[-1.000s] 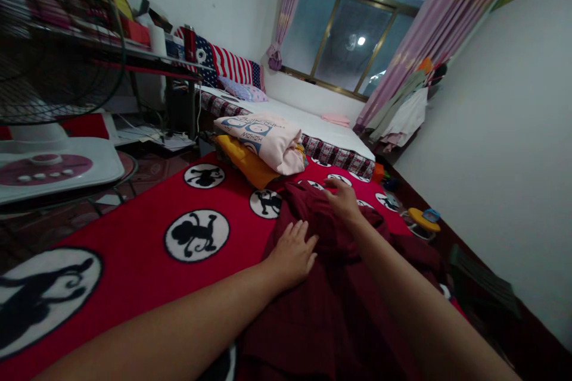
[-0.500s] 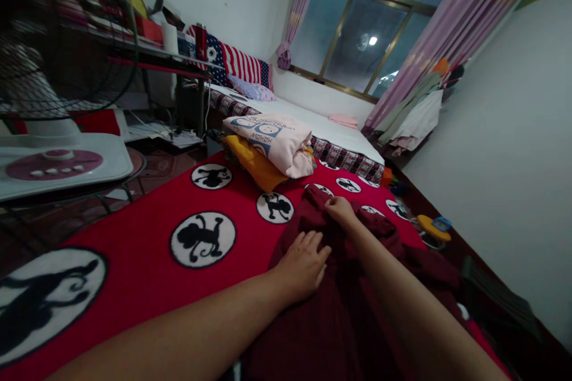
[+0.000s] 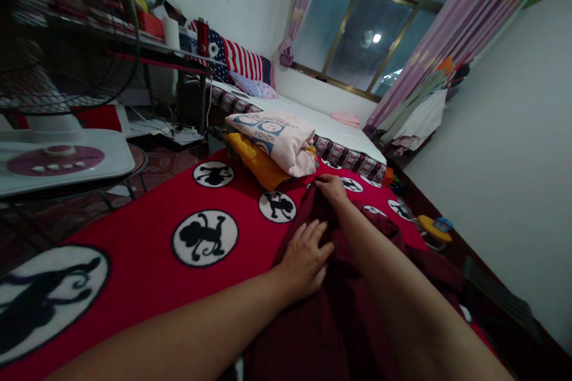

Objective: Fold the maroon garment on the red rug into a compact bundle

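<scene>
Head view: the garment [image 3: 308,333] lies on the red blanket [image 3: 147,250], near the folded clothes [image 3: 277,140]. The right hand [image 3: 330,187] has moved closer to them, pinching the garment's edge, so that edge now reaches farther out; the left hand [image 3: 306,259] rests open on the garment. The flask's [image 3: 202,38] contents are hidden.

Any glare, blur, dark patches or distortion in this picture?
Head view, upper right: a bright spot glares on the window; head view, left: the fan looks smeared up top; head view, bottom: the maroon cloth goes dark, and the corner monkey print appears stretched, probably by the lens.
</scene>
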### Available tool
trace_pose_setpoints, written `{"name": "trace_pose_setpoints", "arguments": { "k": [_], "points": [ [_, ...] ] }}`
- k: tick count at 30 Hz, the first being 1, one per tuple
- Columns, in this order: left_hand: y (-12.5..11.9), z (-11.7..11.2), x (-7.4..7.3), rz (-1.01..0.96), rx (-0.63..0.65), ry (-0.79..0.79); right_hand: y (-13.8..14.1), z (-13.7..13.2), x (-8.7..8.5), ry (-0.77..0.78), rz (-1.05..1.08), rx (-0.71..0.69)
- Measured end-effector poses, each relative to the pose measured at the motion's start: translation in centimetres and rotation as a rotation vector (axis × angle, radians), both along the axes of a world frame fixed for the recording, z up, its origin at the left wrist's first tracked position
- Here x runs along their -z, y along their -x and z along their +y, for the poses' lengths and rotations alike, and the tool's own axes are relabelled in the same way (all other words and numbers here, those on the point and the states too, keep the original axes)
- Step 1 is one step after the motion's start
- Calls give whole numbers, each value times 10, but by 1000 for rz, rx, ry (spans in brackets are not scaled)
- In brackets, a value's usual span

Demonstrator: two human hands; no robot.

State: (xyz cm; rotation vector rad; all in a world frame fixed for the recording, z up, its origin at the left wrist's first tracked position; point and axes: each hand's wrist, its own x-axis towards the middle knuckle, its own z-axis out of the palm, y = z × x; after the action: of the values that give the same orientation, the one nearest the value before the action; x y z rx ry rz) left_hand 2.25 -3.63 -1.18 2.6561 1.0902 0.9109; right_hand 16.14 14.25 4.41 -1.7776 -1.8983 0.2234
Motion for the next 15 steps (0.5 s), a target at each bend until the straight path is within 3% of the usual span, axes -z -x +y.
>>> {"name": "trace_pose_setpoints", "arguments": {
  "k": [5,11,15],
  "points": [
    [11,18,-13,-50,-175,96,-4,18,4,-56,107,-81],
    [26,43,1,88,-242,234,8,4,28,19,161,-179],
    [28,48,6,33,-253,210,-10,-10,25,-56,156,-176]
  ]
}}
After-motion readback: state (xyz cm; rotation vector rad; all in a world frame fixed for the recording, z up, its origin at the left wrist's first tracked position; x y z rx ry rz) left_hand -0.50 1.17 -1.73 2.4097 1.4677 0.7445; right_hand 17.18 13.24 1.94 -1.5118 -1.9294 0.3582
